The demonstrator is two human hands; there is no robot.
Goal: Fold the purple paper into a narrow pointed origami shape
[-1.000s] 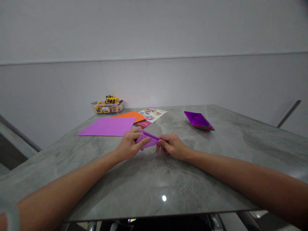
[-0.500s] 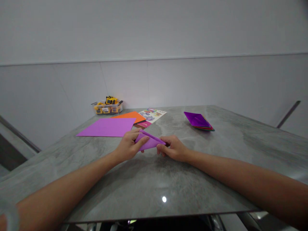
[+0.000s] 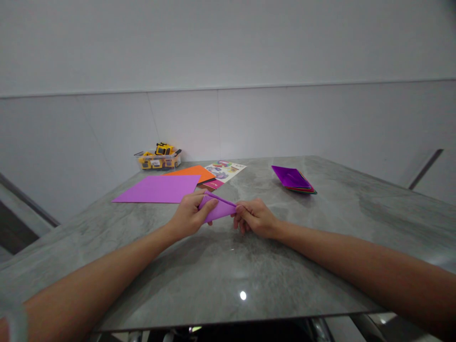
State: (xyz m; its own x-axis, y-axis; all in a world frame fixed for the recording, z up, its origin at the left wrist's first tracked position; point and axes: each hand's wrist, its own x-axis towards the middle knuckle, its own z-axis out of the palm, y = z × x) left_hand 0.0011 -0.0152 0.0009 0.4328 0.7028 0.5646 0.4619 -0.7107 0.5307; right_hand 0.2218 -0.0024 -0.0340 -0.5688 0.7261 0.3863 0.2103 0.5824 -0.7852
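Note:
A small folded purple paper (image 3: 219, 209) is held just above the grey marble table (image 3: 249, 266), between both hands. My left hand (image 3: 188, 216) pinches its left end, thumb on top. Its right tip is pinched by the closed fingers of my right hand (image 3: 254, 217). Both forearms reach in from the near edge.
A flat purple sheet (image 3: 158, 188) lies behind my left hand, with an orange sheet (image 3: 192, 172) and a printed instruction page (image 3: 224, 169) beyond it. A clear tub of yellow toy vehicles (image 3: 158, 157) stands by the wall. A stack of folded coloured papers (image 3: 294, 179) lies at the right.
The folded paper's right tip spread out a little towards the right, then drew back in; my right hand shifted slightly with it. My left hand stayed almost still.

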